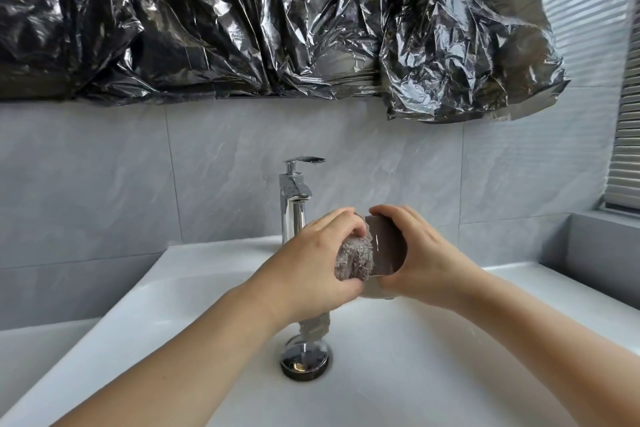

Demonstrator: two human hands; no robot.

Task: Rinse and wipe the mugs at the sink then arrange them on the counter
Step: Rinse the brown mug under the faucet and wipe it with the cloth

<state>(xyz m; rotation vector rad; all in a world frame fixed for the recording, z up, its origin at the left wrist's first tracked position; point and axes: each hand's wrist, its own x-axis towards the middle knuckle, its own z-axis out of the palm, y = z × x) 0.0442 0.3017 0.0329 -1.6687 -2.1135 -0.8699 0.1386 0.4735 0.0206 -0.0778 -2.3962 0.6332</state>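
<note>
Over a white sink (pixel 214 291), our right hand (pixel 420 262) wraps curled fingers round a brown mug (pixel 389 248) held on its side, while our left hand (pixel 311 262) clamps a grey cloth (pixel 355 258) against the mug's open end. A tail of the cloth hangs below the left hand, covering part of the chrome drain (pixel 304 362). Most of the mug is hidden by both hands; we cannot make out its handle. A chrome tap (pixel 294 199) stands behind, under crumpled black plastic sheeting (pixel 277 21).
</note>
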